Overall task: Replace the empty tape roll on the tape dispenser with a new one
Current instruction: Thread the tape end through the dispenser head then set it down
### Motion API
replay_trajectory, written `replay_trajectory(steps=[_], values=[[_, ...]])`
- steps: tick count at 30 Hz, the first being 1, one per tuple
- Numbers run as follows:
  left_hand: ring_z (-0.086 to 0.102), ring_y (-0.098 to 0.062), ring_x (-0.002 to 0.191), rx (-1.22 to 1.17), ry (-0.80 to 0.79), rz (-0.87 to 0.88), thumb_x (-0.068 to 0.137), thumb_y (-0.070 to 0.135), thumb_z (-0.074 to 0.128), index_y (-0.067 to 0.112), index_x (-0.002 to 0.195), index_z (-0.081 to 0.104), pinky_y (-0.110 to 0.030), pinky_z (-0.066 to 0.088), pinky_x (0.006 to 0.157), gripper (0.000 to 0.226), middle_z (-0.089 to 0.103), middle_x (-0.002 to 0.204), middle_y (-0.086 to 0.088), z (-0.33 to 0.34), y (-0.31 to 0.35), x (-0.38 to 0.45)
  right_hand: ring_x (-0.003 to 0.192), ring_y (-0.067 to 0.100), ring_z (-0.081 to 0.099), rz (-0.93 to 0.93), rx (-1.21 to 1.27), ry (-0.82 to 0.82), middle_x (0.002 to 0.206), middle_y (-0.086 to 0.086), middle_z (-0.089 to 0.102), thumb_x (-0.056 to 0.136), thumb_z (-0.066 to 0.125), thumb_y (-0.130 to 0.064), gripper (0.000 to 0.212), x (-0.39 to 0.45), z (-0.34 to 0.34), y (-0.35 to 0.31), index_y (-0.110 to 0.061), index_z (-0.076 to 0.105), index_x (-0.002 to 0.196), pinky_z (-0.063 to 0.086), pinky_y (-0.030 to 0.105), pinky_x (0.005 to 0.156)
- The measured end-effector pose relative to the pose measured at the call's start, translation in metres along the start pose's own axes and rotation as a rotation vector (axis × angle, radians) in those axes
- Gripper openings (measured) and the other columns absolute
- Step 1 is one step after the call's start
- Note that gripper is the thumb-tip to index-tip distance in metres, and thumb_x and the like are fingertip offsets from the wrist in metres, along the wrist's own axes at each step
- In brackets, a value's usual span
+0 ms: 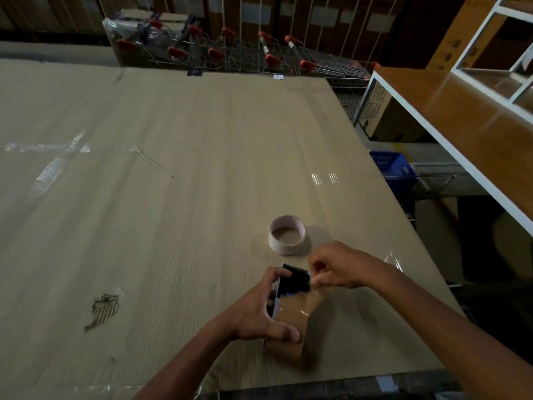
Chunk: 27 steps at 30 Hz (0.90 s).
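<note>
Your left hand [259, 310] grips tape dispenser [291, 280] | right hand [336, 265] pinches brown tape [300, 306] | empty roll [287, 235] at 12 o'clock

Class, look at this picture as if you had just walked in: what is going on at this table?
A person is loading a tape dispenser. The left hand grips it with a brown tape roll mounted, while the right hand pinches the tape end near the toothed blade. The empty tape core stands apart on the cardboard-covered table.

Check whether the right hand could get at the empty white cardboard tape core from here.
Probably yes: the empty white cardboard tape core lies just beyond the right hand with bare table between, though that hand pinches brown tape.
</note>
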<state>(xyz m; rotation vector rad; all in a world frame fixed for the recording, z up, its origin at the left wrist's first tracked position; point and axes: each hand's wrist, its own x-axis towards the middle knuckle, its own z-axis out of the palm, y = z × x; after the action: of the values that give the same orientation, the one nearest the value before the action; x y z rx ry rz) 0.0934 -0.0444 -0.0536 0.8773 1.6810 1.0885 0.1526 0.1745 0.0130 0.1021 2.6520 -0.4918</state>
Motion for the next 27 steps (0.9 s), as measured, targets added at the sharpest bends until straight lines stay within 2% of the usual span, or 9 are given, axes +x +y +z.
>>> replay_trajectory(steps=[3,6,8,12,14,17,20,24,27], values=[[0.049,-0.019,0.125,-0.005,-0.018,0.000,0.054,0.044,0.086,0.042,0.134,0.025,-0.042,0.052,0.103,0.101,0.039,0.138,0.011,0.001,-0.001,-0.004,0.065,0.008,0.062,0.131,0.167,-0.086,0.073,-0.007,0.064,0.073,0.077,-0.034,0.018,-0.001,-0.001,0.011,-0.021,0.066,0.076,0.051,0.029,0.059],[0.050,-0.019,0.124,0.011,-0.064,0.005,0.055,0.043,0.085,0.044,0.132,0.025,-0.041,0.051,0.104,0.098,0.040,0.137,0.009,0.001,0.001,-0.004,0.043,0.006,0.052,0.193,0.396,-0.226,0.064,0.000,0.065,0.081,0.070,-0.021,0.013,-0.001,-0.011,0.024,-0.008,0.070,0.084,0.038,0.021,0.042],[0.052,-0.017,0.121,0.006,-0.055,-0.001,0.055,0.043,0.085,0.048,0.129,0.026,-0.037,0.052,0.101,0.095,0.042,0.133,0.012,0.001,0.002,-0.005,0.043,0.007,0.048,0.205,0.648,-0.065,0.063,0.004,0.062,0.087,0.064,-0.016,0.009,0.000,-0.018,0.039,-0.010,0.069,0.082,0.037,0.021,0.043],[0.057,-0.013,0.114,-0.065,0.071,-0.009,0.053,0.046,0.088,0.047,0.129,0.028,-0.028,0.056,0.092,0.097,0.047,0.129,0.013,0.009,-0.001,-0.008,0.047,0.014,0.051,0.420,1.055,0.450,0.062,0.007,0.057,0.077,0.061,-0.051,0.043,-0.018,-0.010,0.045,-0.009,0.058,0.077,0.047,0.026,0.049],[0.057,-0.008,0.112,-0.111,0.184,-0.009,0.052,0.048,0.089,0.047,0.128,0.027,-0.022,0.056,0.086,0.098,0.048,0.129,0.013,0.017,-0.002,-0.011,0.046,0.018,0.054,0.518,1.155,0.335,0.060,0.010,0.057,0.082,0.059,-0.048,0.043,-0.038,0.019,0.025,-0.006,0.057,0.073,0.051,0.028,0.046],[0.053,0.000,0.112,-0.108,0.347,0.020,0.051,0.049,0.093,0.046,0.129,0.025,-0.008,0.050,0.079,0.103,0.044,0.130,0.017,0.032,-0.001,-0.011,0.063,0.017,0.066,0.440,1.213,0.101,0.075,0.006,0.070,0.085,0.063,-0.037,0.031,-0.054,0.061,-0.015,-0.007,0.066,0.087,0.052,0.031,0.055],[0.048,0.006,0.113,-0.113,0.395,0.045,0.048,0.051,0.093,0.039,0.132,0.026,0.001,0.044,0.077,0.108,0.039,0.130,0.022,0.038,0.002,-0.011,0.081,0.017,0.070,0.360,1.283,0.338,0.084,0.005,0.076,0.084,0.068,-0.024,0.010,-0.051,0.071,-0.034,-0.015,0.072,0.085,0.053,0.028,0.067],[0.057,-0.004,0.115,-0.175,0.494,0.105,0.059,0.061,0.075,0.039,0.115,0.043,-0.020,0.052,0.087,0.068,0.052,0.128,0.012,0.030,0.014,-0.005,0.078,0.021,0.069,0.361,1.542,0.412,0.081,0.009,0.075,0.087,0.063,-0.024,0.018,-0.052,0.061,-0.048,-0.014,0.075,0.077,0.051,0.029,0.064],[0.068,-0.003,0.093,-0.186,0.633,0.120,0.079,0.062,0.067,0.041,0.102,0.049,-0.027,0.061,0.073,0.036,0.063,0.108,0.009,0.017,0.032,0.001,0.079,0.022,0.071,0.323,1.654,0.396,0.085,0.011,0.076,0.080,0.067,-0.035,0.029,-0.057,0.060,-0.059,-0.008,0.076,0.085,0.052,0.035,0.072]])
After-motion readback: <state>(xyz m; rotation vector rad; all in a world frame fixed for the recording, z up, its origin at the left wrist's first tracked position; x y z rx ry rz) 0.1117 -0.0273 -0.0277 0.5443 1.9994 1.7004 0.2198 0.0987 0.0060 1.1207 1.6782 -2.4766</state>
